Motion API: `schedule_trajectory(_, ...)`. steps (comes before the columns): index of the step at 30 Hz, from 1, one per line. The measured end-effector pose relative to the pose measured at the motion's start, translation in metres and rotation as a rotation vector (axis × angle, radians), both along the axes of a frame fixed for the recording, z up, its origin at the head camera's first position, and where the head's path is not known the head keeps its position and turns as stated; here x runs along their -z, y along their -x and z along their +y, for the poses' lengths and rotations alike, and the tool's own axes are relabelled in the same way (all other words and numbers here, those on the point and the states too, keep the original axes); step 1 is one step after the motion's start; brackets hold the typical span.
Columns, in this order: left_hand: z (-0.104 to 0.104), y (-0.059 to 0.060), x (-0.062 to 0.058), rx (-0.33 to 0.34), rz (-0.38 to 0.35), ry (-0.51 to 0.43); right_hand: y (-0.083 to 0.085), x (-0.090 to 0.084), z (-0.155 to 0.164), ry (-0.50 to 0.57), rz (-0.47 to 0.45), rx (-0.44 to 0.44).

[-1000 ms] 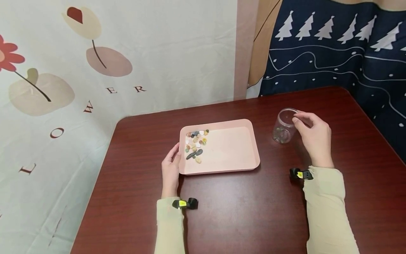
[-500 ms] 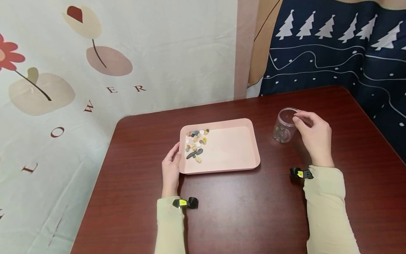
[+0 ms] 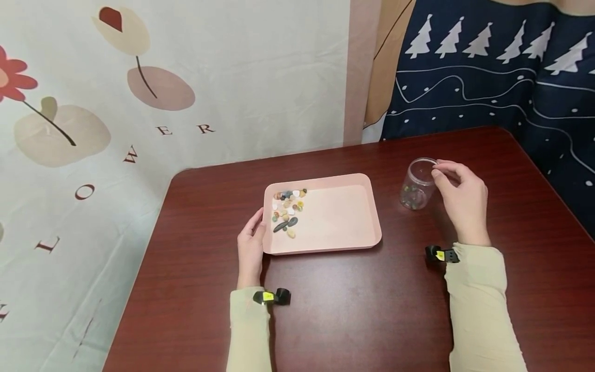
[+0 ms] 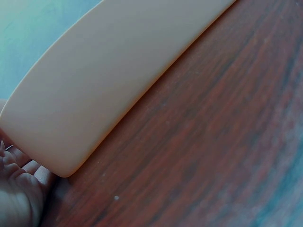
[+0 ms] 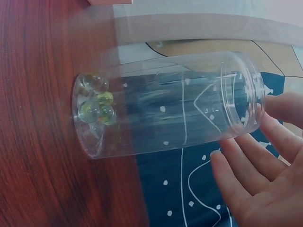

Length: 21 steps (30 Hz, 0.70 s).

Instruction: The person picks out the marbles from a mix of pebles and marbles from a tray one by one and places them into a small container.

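Note:
A clear plastic jar (image 3: 418, 186) stands upright at the right of the table, without a lid. Several greenish glass marbles (image 5: 97, 106) lie at its bottom. My right hand (image 3: 462, 201) pinches the jar's rim between thumb and fingers; in the right wrist view, the other fingers (image 5: 236, 175) spread beside it. To the left sits a shallow pink tray (image 3: 341, 217). Small coloured pebbles and beads (image 3: 286, 205), with two dark elongated stones (image 3: 285, 225), are gathered along its left side. My left hand (image 3: 251, 253) rests against the tray's left wall, its fingers partly hidden there.
The dark red wooden table (image 3: 344, 305) ends at a pale flower-print curtain (image 3: 260, 77) behind and to the left. A navy curtain with white trees (image 3: 469, 88) hangs at the back right. Each wrist wears a small black camera (image 3: 441, 254).

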<state>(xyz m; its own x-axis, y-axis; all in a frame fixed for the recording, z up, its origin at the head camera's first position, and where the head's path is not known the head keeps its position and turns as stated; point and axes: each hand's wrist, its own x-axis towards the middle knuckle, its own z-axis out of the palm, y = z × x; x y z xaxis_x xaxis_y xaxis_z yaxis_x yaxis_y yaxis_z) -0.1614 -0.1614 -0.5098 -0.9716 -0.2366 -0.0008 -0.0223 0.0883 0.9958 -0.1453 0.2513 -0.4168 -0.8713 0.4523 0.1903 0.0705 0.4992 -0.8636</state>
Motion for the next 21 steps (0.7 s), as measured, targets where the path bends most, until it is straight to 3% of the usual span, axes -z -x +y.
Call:
schedule_trajectory(12, -0.001, 0.001, 0.001, 0.006, 0.007, -0.012, -0.004, -0.011, -0.002, 0.013, 0.128, 0.053)
schedule_trajectory(21, 0.0, 0.0, -0.001, 0.003, 0.005, -0.011, -0.007, -0.017, -0.006, 0.042, 0.168, 0.059)
